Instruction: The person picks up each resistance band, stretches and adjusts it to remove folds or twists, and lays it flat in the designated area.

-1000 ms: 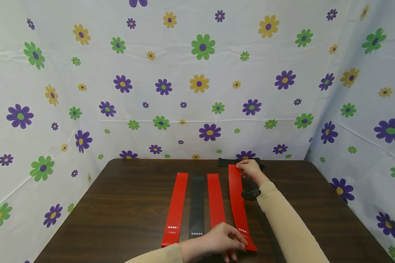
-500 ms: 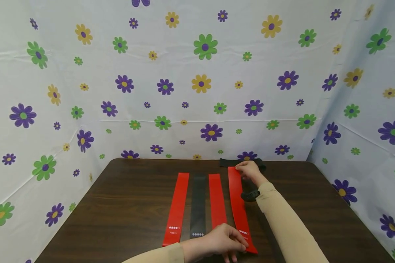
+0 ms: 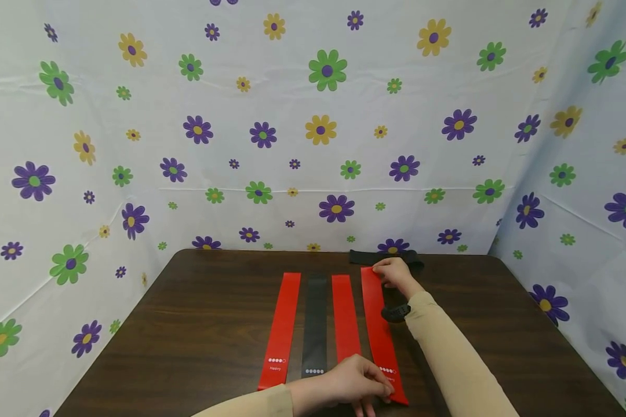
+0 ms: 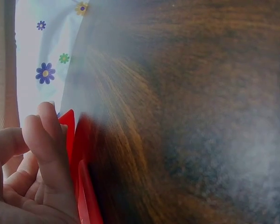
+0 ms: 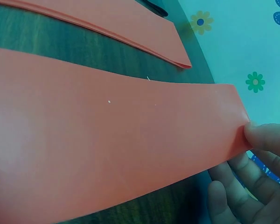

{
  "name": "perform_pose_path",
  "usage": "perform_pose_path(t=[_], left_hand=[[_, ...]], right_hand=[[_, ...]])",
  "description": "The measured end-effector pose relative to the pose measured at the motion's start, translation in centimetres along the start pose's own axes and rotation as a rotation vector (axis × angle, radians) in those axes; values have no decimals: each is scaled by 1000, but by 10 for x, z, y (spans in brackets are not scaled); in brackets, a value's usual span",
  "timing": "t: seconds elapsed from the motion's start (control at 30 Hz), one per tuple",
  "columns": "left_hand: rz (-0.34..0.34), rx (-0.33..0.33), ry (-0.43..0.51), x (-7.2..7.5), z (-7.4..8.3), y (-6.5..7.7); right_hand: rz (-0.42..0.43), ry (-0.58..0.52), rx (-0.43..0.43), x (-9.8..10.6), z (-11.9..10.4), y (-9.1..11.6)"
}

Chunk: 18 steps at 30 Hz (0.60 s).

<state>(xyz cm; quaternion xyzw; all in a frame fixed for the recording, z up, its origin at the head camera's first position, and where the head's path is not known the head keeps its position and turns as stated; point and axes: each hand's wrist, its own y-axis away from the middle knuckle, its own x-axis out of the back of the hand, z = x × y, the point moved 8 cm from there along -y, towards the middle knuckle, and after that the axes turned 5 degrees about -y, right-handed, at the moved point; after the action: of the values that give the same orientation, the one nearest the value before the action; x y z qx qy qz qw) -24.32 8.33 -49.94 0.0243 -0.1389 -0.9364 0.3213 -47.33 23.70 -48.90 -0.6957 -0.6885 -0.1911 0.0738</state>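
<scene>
A red resistance band (image 3: 377, 324) stretches lengthwise between my hands at the right of a row of bands. In the head view my right hand (image 3: 398, 276) pinches its far end; the right wrist view shows the thumb on top of the band (image 5: 130, 126). My left hand (image 3: 355, 379) pinches the near end, beside the printed dots. Red edges (image 4: 86, 196) show past the left fingers in the left wrist view. To the left lie a second red band (image 3: 346, 315), a black band (image 3: 315, 324) and a third red band (image 3: 280, 324); my left hand covers some near ends.
Another black band (image 3: 372, 257) lies loosely along the back edge of the dark wooden table (image 3: 208, 324), behind my right hand. Flowered white cloth (image 3: 271, 104) hangs behind the table and on both sides. My right wrist wears a black strap (image 3: 396, 313).
My right hand has drawn the far end of the held red band slightly down and towards me. The left hand stays at the near end. The head view has shifted a little.
</scene>
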Motion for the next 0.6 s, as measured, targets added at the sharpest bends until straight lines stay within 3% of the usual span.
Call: perform_pose_path(t=[0.23,0.6], left_hand=[[-1,18,42,0,0,-3],[7,28,-2,-3,-5,-3]], right_hand=[[-5,-21,-2,-2,5,0],[3,-17,-6,-3,11,-1]])
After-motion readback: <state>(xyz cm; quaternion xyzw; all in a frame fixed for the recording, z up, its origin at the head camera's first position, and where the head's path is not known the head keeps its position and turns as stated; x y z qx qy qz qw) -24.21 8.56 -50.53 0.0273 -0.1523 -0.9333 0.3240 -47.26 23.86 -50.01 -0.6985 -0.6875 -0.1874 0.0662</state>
